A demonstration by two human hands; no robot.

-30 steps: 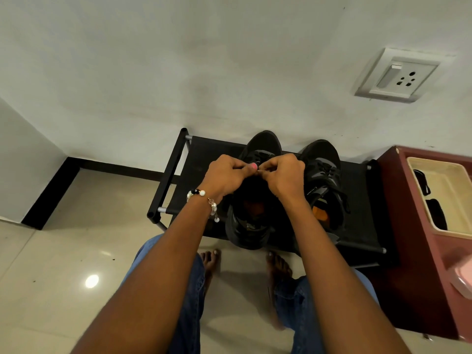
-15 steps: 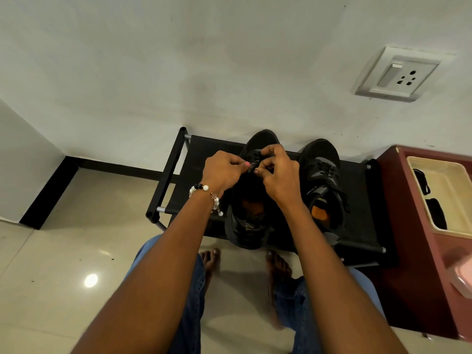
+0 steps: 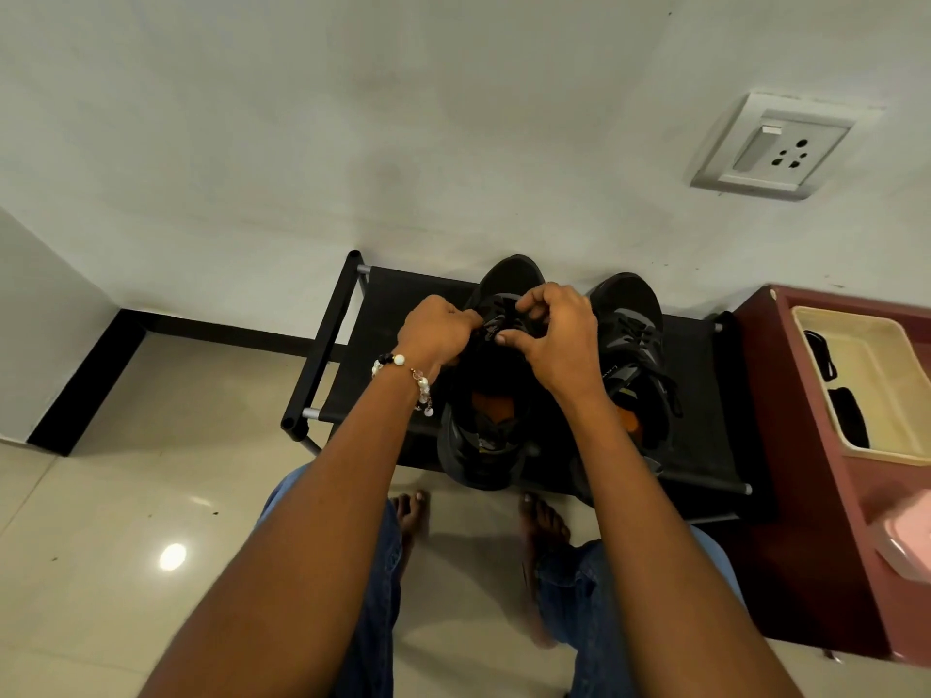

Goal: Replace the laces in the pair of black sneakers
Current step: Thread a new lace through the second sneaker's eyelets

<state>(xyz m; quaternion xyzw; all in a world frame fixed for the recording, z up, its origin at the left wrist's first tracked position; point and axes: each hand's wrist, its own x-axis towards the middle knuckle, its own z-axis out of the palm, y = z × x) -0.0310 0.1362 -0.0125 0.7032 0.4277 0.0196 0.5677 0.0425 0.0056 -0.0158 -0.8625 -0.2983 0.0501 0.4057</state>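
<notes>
Head view, looking down. A low black shoe rack (image 3: 403,304) stands against a white wall, on a glossy tiled floor (image 3: 126,496). Two black sneakers sit side by side on its fabric shelf, toes toward the wall. The left sneaker (image 3: 483,445) lies under both hands; its orange insole shows through the opening. The right sneaker (image 3: 635,314) stands just beside it, apart from the hands, with grey side panels and lacing visible.

Left hand (image 3: 436,335): fingers curled, grip closed over the lace area at the tongue of the left sneaker; a beaded bracelet (image 3: 403,367) circles the wrist. Right hand (image 3: 559,335): thumb and forefinger curled in a pinching grip on a black lace (image 3: 506,314) above the same tongue. The lace is dark against the dark upper, so which eyelet it passes through cannot be told.

The person's bare feet (image 3: 413,511) rest on the floor before the rack, with jeans-clad knees (image 3: 383,596) below. To the right stands a dark red cabinet (image 3: 806,496) carrying a cream tray (image 3: 866,355) that holds dark items. A wall socket (image 3: 771,146) is mounted on the wall above.
</notes>
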